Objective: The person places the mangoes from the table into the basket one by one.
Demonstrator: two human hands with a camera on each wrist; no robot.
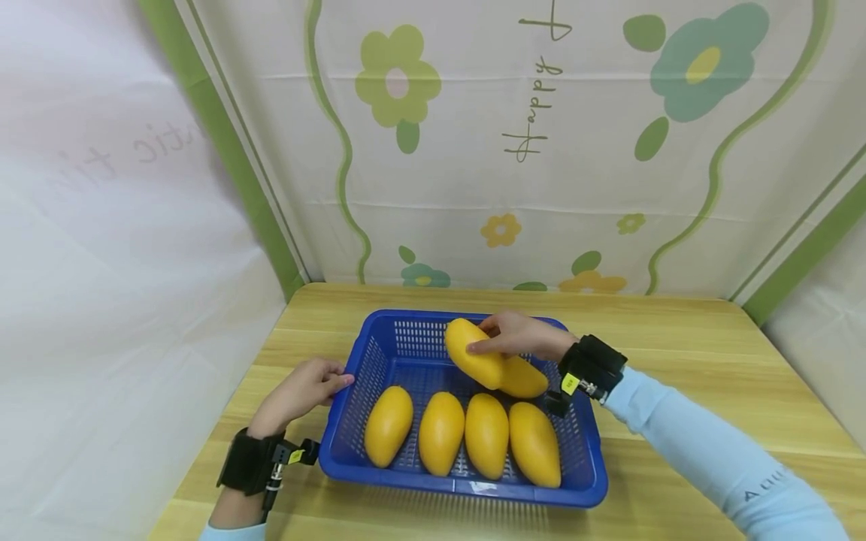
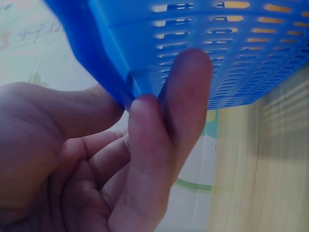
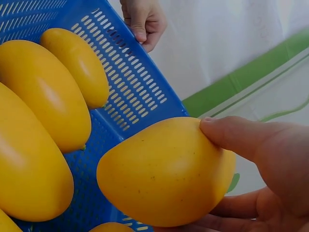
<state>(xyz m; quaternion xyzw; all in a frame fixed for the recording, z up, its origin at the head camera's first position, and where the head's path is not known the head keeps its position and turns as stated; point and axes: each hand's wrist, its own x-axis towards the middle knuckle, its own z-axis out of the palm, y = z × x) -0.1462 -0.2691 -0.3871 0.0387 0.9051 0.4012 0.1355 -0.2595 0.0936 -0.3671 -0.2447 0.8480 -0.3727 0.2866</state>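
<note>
My right hand (image 1: 517, 334) grips a yellow mango (image 1: 472, 353) by its side, tilted over the back of a blue plastic basket (image 1: 467, 487). In the right wrist view the thumb lies on top of this mango (image 3: 161, 171) and fingers reach beneath it. Another mango (image 1: 524, 378) lies in the basket under the right hand, partly covered by the held one. Along the front lies a row of several mangoes (image 1: 442, 433). My left hand (image 1: 307, 391) pinches the basket's left rim; in the left wrist view, thumb and fingers (image 2: 149, 145) meet at the slotted wall (image 2: 130, 43).
The basket stands on a light wooden table (image 1: 683, 353). A white cloth with flower prints (image 1: 473, 173) hangs behind the table, and white cloth (image 1: 135, 263) with a green border closes off the left side. More cloth hangs at the right.
</note>
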